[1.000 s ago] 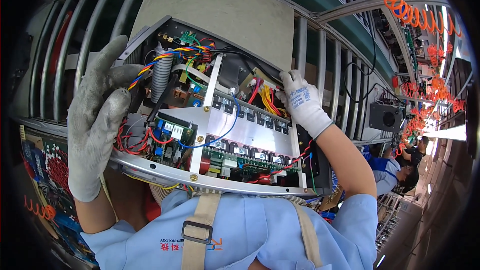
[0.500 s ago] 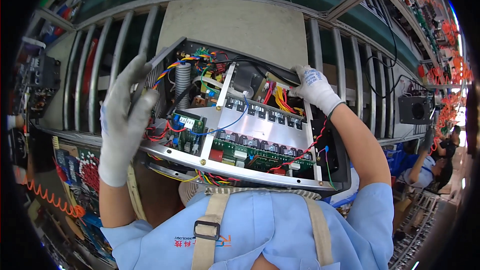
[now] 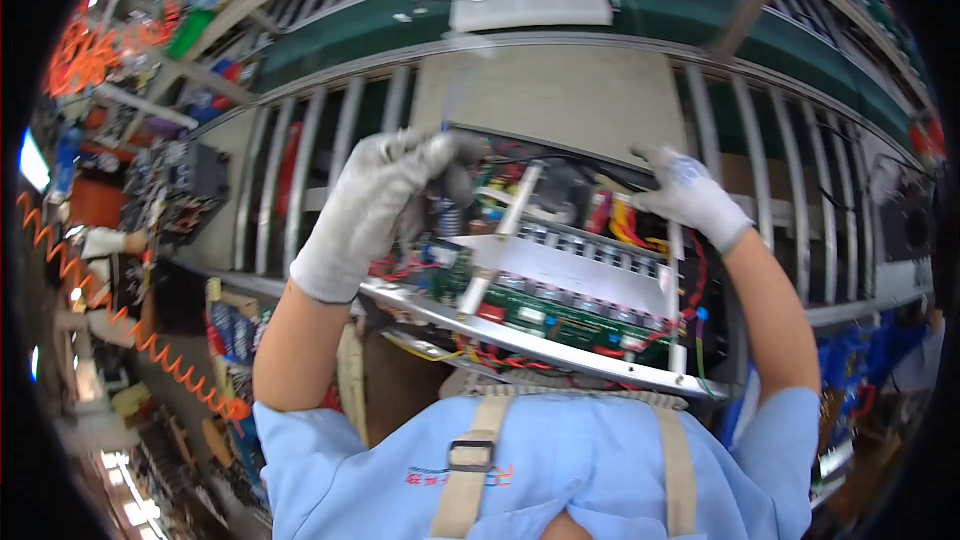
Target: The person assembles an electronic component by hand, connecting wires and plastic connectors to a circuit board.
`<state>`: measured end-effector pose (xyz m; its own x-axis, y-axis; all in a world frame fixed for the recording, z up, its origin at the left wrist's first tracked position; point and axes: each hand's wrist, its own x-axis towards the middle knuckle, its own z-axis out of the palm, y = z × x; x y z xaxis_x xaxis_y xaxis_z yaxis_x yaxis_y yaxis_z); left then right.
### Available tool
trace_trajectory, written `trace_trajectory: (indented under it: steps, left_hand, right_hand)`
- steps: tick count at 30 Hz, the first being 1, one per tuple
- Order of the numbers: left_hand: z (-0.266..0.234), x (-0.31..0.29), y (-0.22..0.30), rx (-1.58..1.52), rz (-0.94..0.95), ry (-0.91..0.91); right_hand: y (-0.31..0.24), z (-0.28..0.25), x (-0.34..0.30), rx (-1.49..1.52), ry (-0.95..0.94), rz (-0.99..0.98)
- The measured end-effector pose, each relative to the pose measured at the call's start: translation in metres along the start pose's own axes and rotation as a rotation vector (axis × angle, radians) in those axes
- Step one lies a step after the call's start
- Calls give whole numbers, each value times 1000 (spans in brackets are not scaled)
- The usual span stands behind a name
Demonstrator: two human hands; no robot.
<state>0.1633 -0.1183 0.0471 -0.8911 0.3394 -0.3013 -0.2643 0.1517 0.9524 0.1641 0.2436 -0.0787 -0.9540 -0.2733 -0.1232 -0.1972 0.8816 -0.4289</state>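
Note:
A metal chassis [image 3: 560, 360] full of circuit boards and coloured wires lies tilted before me on the rollers and a pale board. My left hand [image 3: 385, 190], in a whitish glove, is closed above the chassis's left part, near a ribbed coil [image 3: 450, 218]. From its fingers rises a blurred blue wire [image 3: 448, 112] with a whitish end. My right hand [image 3: 695, 198], gloved too, is at the far right corner, thumb and forefinger apart, beside red and yellow wires [image 3: 625, 223]. A green circuit board [image 3: 560, 322] runs along the near side below a silvery metal plate [image 3: 585, 275].
Metal rollers [image 3: 350, 140] flank the pale board [image 3: 550, 90]. Beyond, a green belt [image 3: 350, 45] carries a white block [image 3: 530, 10] with boards behind it. A dark device [image 3: 190, 185] stands left; an orange coiled hose [image 3: 150, 340] hangs nearby. Another person's gloved hand [image 3: 103, 242] shows at far left.
My left hand has gone from open beside the chassis to closed over it, and the blue wire has been lifted off the metal plate. My right hand's fingers have loosened at the corner. The view has swung left.

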Motion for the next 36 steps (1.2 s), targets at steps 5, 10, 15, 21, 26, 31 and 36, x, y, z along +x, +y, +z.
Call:
trace_trajectory:
  steps: [5, 10, 15, 21, 26, 31, 36]
  left_hand:
    - [14, -8, 46, 78, 276, 66]
    - [36, -8, 54, 747, 329, 2]
    - [37, -8, 45, 712, 345, 46]
    - [52, -6, 38, 762, 528, 143]
    - [64, -1, 33, 843, 638, 194]
    - [66, 4, 32, 624, 383, 178]
    - [55, 11, 29, 784, 409, 133]
  right_hand:
    - [-98, -40, 16, 1069, -279, -233]
    - [-159, -84, 15, 1301, -130, -292]
    - [-149, -72, 9, 1303, -61, -155]
    - [-141, -59, 7, 1278, -84, -101]
    - [-135, -48, 5, 1272, 22, -191]
    - [-130, -37, 10, 1279, 87, -240]
    - [-138, -37, 13, 1083, 134, -209]
